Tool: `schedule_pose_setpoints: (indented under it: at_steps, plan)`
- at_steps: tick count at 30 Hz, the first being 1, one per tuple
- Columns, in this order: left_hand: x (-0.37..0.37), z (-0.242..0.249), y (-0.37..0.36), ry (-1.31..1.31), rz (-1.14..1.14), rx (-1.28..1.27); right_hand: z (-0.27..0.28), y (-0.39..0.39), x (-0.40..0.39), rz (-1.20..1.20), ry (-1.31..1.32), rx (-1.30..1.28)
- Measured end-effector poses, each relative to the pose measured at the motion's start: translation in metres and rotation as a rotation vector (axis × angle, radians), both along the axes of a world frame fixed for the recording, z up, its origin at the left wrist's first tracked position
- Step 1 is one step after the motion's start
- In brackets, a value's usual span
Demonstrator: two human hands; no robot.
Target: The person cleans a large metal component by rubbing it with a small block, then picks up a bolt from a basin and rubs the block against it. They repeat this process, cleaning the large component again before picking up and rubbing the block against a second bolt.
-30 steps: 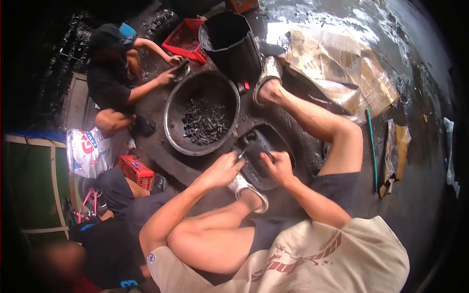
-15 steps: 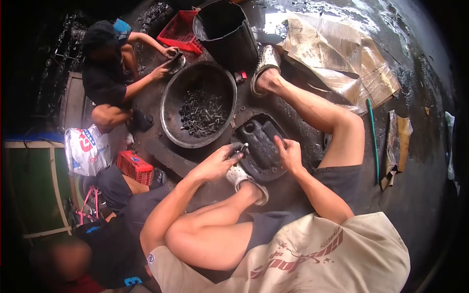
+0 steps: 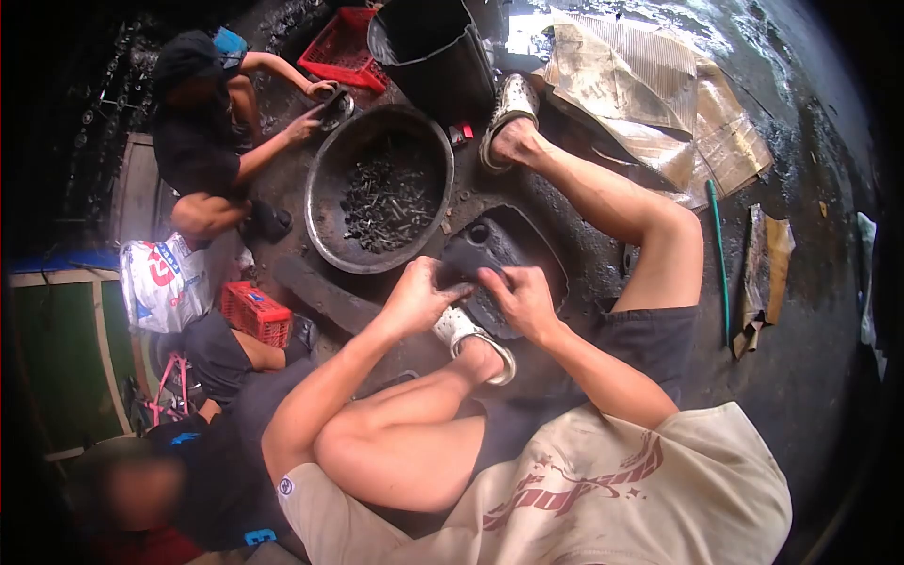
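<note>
Since the earlier frame, the hands have drawn together; there they were apart, and a small bright part showed at the left fingers. That part is not visible now. The whole view has shifted slightly too.

Surroundings, largest first: dark, wet-looking floor; flattened cardboard on it, beyond the raised knee. Tall black bin upright behind the round metal basin. Basin holds a loose heap of small dark pieces. A co-worker sits on its far left side, both hands on a dark object near the rim. Black tray on the floor between the wearer's feet, just beside the basin. Red crate near the bin.

Work in hand: a dark piece is held above the near-left part of the tray, between the two hands. Left hand: grip closed around its near side, fingertips blackened. Right hand: thumb pressed to it, fingers curled. Material and exact contact below: cannot tell.

Judgement: close two-handed handling, apparently working the piece. Continued handling calls for a steady left hold and controlled right-thumb pressure.
</note>
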State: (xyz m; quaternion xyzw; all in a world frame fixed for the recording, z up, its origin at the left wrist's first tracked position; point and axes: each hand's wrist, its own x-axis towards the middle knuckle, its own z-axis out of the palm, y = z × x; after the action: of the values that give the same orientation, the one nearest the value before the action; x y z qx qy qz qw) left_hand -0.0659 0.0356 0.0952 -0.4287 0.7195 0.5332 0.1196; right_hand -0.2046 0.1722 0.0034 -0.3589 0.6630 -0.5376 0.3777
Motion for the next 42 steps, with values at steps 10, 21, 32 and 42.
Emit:
schedule_pose_setpoints:
  at_steps: [10,21,32,42]
  plan:
    - [-0.006,0.018,0.009,0.011,-0.158,-0.246,-0.026,0.021,-0.003,-0.043,0.162,0.001]
    - [-0.003,0.004,0.009,0.046,-0.251,-0.346,-0.044,0.033,-0.010,-0.092,0.037,0.099]
    - [-0.009,0.010,0.011,0.074,-0.125,-0.041,0.008,0.010,-0.010,-0.119,-0.017,-0.109]
    - [0.003,0.005,0.008,0.221,0.127,0.413,-0.072,0.023,-0.031,-0.171,0.031,0.268]
